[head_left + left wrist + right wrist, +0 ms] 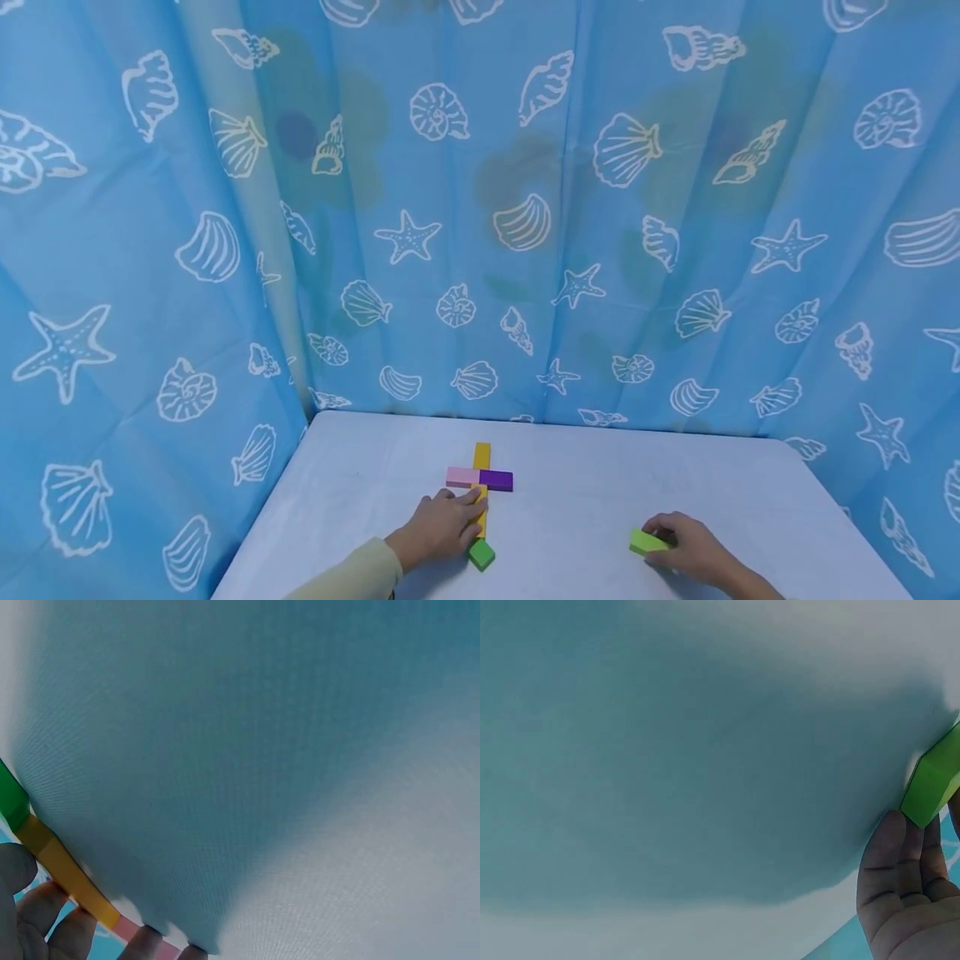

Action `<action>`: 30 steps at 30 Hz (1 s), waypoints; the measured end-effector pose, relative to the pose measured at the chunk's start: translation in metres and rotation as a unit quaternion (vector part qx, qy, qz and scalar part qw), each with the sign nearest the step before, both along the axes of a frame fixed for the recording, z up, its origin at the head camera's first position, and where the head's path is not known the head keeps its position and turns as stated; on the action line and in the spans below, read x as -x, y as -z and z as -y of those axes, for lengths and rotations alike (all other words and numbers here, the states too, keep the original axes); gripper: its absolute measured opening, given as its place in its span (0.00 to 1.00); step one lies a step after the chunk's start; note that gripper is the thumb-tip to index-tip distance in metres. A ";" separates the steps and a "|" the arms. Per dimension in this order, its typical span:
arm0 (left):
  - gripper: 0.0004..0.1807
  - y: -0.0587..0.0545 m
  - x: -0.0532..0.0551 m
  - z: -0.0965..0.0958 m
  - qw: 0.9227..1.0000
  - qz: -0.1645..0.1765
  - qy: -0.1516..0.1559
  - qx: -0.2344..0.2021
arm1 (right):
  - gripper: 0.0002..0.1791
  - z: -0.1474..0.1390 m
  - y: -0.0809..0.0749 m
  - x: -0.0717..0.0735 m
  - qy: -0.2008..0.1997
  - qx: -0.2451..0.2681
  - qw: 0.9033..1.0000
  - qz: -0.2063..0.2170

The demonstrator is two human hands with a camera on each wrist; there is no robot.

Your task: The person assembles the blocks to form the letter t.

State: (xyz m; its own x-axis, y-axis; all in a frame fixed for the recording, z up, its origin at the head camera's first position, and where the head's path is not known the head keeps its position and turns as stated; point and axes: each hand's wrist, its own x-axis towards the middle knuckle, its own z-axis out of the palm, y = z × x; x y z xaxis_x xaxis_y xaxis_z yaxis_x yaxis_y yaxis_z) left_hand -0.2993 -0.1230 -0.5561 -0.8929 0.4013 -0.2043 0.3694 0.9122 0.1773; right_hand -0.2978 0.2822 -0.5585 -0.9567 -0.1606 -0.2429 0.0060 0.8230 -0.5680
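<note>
In the head view, coloured blocks form a cross on the white table. An upper yellow block (pixel 482 455) stands above a pink block (pixel 461 477) and a purple block (pixel 497 481), laid side by side. Below them runs a lower yellow block (pixel 482 521), partly covered by my left hand (pixel 441 527), whose fingers rest along it and reach the pink one. A green block (pixel 482 555) sits turned at its near end. Off to the right, my right hand (pixel 692 550) grips a light green block (pixel 647 542) between thumb and fingers, close over the table.
The white-covered table (pixel 562 517) reaches back to a blue curtain (pixel 480 208) with a seashell print, which also hangs along the left and right sides. Open tabletop lies between the cross and my right hand.
</note>
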 end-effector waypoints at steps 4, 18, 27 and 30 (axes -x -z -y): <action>0.26 -0.001 -0.001 0.000 1.000 0.002 -0.002 -0.003 | 0.20 0.007 0.000 -0.001 -0.023 -0.002 1.000 -0.007; 0.26 0.000 -0.001 0.001 1.000 -0.008 0.001 -0.007 | 0.20 0.013 -0.003 -0.004 0.000 -0.034 0.999 -0.037; 0.26 -0.001 -0.002 0.002 1.000 -0.014 0.002 -0.004 | 0.10 0.018 -0.003 -0.010 0.013 0.008 1.000 -0.027; 0.26 0.001 -0.003 0.001 1.000 -0.014 0.002 -0.007 | 0.10 0.022 -0.004 -0.010 0.009 0.015 1.000 -0.024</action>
State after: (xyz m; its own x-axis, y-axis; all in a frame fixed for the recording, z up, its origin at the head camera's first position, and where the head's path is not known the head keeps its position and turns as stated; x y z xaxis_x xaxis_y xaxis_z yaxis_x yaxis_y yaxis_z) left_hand -0.2963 -0.1240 -0.5571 -0.8961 0.4080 -0.1748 0.3785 0.9081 0.1792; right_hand -0.2882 0.2605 -0.5549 -0.9697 -0.1497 -0.1929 -0.0065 0.8057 -0.5923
